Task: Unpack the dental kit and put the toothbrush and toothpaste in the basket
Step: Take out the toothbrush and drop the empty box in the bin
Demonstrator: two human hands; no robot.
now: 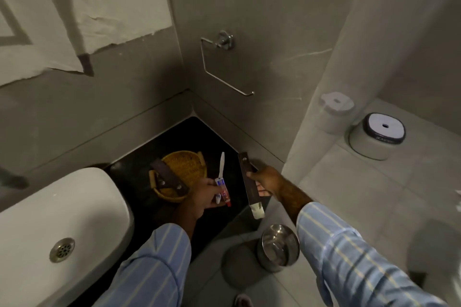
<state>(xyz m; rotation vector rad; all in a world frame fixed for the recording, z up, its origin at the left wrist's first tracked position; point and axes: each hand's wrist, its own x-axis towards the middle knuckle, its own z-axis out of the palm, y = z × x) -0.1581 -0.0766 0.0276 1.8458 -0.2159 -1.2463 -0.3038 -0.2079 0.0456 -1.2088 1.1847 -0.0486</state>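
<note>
My left hand [202,197] grips a white toothbrush [221,166], handle pointing up, together with a small red and white toothpaste tube [224,193]. It hovers just right of a yellow wicker basket [183,166] on the dark counter corner. A long dark box [169,179] lies across the basket. My right hand [268,183] holds the dark dental kit box [248,183], whose pale open end points toward me.
A white sink [59,227] with a metal drain sits at lower left. A steel pedal bin [278,247] stands on the floor below my right arm. An empty paper holder [219,65] hangs on the wall. A round white-topped container [379,136] is on the tiled floor at right.
</note>
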